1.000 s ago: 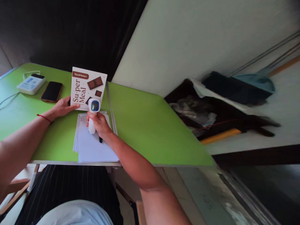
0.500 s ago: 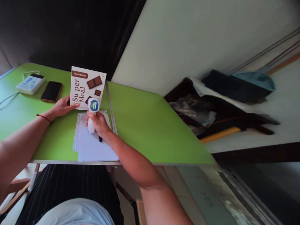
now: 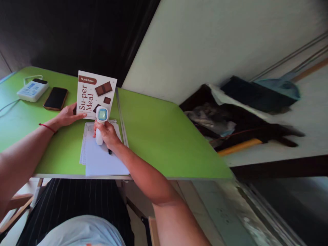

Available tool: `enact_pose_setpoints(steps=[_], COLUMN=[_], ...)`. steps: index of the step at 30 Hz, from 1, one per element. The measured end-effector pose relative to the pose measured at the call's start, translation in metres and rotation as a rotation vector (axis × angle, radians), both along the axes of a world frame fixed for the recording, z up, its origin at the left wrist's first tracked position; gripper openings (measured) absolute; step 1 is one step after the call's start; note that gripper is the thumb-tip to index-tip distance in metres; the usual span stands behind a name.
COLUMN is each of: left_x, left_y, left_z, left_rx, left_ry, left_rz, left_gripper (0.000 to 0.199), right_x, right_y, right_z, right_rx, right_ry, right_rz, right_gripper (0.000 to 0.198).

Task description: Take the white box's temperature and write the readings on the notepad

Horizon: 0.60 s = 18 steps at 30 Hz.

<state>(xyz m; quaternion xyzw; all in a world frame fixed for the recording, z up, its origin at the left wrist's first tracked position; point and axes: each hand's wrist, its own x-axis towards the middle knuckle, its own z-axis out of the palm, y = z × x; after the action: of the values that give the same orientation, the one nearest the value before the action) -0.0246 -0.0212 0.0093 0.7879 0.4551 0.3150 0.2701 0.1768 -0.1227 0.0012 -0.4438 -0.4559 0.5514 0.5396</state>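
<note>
My left hand [image 3: 68, 115] grips the lower left side of a white box [image 3: 88, 85] marked "Su-per Meal", its thumb across the front. The box stands upright on the green table, with brown chocolate pieces printed on its face. Wrapped round the handle of a white infrared thermometer [image 3: 98, 138] is my right hand [image 3: 109, 134]. The thermometer points at the box, and its small screen glows pale green towards me. Beneath my right hand lies a stack of white paper [image 3: 104, 164], with a black pen [image 3: 110, 151] partly hidden by the hand.
On the green table [image 3: 159, 136], a dark-screened phone [image 3: 55, 98] and a white device with a cable [image 3: 33, 90] lie to the left. A dark panel and a pale wall rise behind. Right of the table, a dark shelf [image 3: 246, 126] holds crumpled plastic.
The thermometer's screen has turned from a dark blue-edged display to an evenly lit pale green. Both hands and the box hold nearly the same place; the view has shifted slightly.
</note>
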Motion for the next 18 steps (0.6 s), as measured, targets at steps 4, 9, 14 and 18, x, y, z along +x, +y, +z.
enact_pose_setpoints(steps=[4,9,14,18], left_x=[-0.0003,-0.0004,-0.0001,-0.0004], left_y=[-0.0004,-0.0012,-0.0022,-0.0036], left_z=[0.0002,0.0009,0.0025,0.0049], left_rx=[-0.004,0.001,-0.016,-0.026], left_ry=[0.03,0.017,0.007,-0.004], left_rz=[0.02,0.007,0.01,-0.003], left_gripper=[0.086,0.084,0.085,0.083], right_x=[0.0,-0.0006,-0.0007,-0.0008], right_y=[0.0004,-0.0003,-0.0008,-0.0011], right_z=[-0.0011,-0.0007,0.0006,0.0017], right_rx=[0.006,-0.014,-0.017,-0.021], right_ry=[0.019,0.04,0.015,0.033], right_rz=[0.0,-0.003,0.002,0.0], right_gripper=[0.035,0.033,0.034,0.034])
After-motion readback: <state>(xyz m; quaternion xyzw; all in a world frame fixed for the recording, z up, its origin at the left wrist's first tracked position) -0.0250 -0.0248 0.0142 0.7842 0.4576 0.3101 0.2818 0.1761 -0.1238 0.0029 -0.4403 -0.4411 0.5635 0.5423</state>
